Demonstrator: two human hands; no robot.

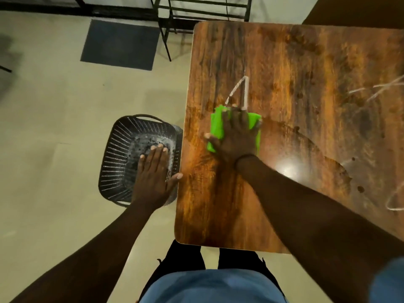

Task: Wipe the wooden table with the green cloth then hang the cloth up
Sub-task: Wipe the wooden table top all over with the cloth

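Green cloth (216, 127), folded, lies flat on the wooden desk (295, 106) under the right grip (235, 136), whose fingers are spread and press down on it rather than closing around it. White streaks (241, 90) run just beyond its fingertips. Left grip (155, 173) hovers flat and unclenched above a dark perforated basket (122, 154) beside the desk edge.

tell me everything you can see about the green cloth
The green cloth is bright lime green, soft-looking fabric folded into a thick pad. It lies flat on the wooden table near its left edge, at the near end of some white streaks. The right hand presses down on it, palm flat and fingers spread, covering its middle so only the edges show. Nothing else touches it.
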